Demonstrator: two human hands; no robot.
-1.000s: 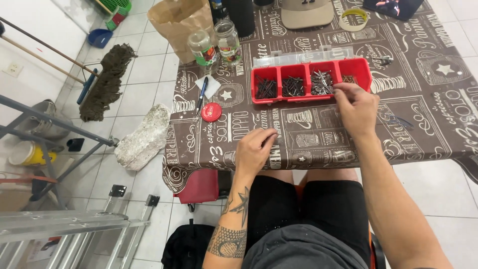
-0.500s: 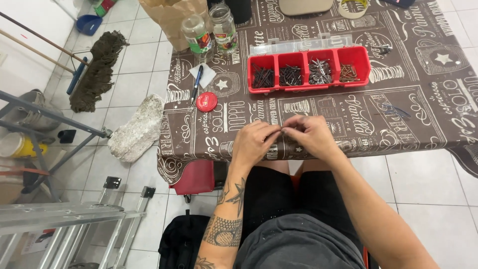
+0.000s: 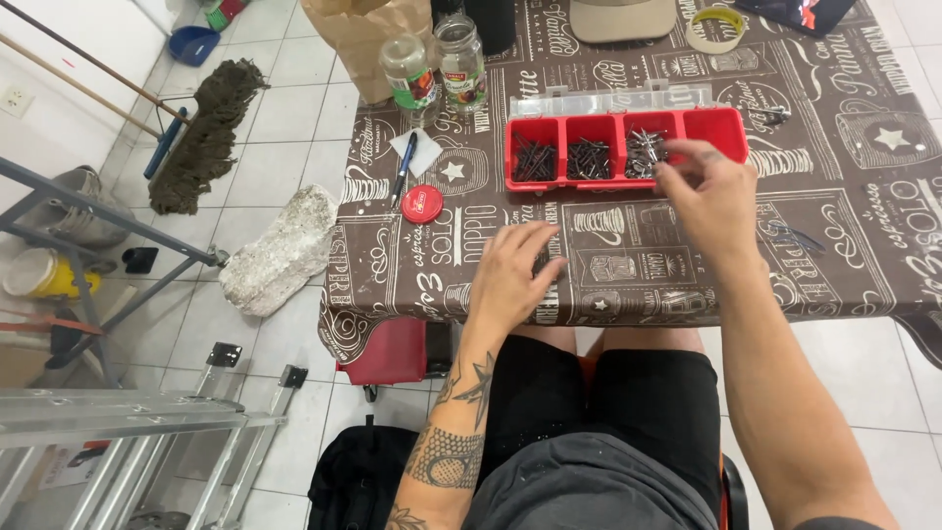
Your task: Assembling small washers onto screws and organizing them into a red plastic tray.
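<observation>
We are reaching our right hand over the red tray, fingertips pinched together; whether on a screw, we cannot tell. Left hand is lying spread on the tablecloth. The screws are sitting in the tray: light, stiff, sharp-tipped, probably best pinched mid-shank.

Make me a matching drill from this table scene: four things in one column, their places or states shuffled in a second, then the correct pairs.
Things
1. red plastic compartment tray
2. round red lid
3. right hand
4. left hand

Places or states
A. flat on the tablecloth near the table's front edge
B. beside a blue pen
C. fingers pinched together by the tray's right end
D. holds dark metal screws in separate sections

Pairs: 1-D, 2-B, 3-C, 4-A
</observation>
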